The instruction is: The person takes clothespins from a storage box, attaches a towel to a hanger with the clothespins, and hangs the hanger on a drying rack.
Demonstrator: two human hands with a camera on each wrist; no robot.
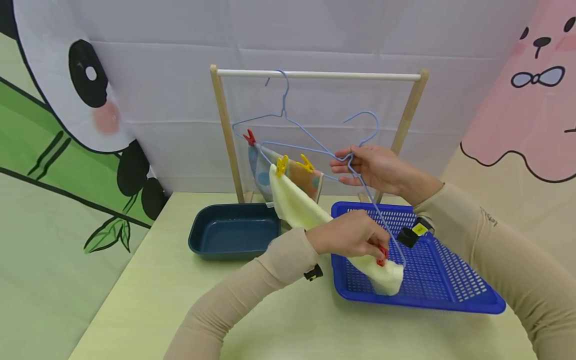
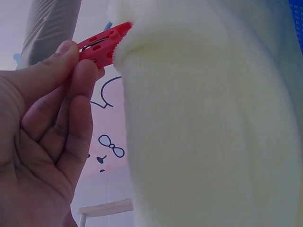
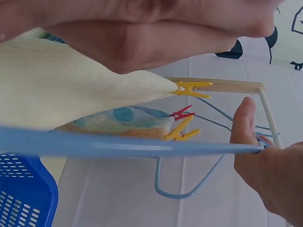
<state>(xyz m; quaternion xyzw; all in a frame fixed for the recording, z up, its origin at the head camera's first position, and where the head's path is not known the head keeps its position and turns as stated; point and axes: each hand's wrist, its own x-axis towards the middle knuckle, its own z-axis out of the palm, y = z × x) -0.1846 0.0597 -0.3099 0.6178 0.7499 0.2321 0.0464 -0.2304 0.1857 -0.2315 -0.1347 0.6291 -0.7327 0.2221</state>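
Observation:
My left hand pinches a red clothespin at the edge of a pale yellow towel, by the low corner of a blue clothes hanger. A yellow clothespin fastens the towel's other end to that hanger. My right hand holds the hanger just below its hook, tilting it in front of the rack. Behind, a second blue hanger hangs from the rack's bar, carrying a patterned cloth with a red clothespin and a yellow clothespin.
The drying rack has wooden legs and a white bar. Below the towel's right end stands a blue plastic basket. A dark teal basin sits to its left on the pale table. A printed cloth backdrop rises behind.

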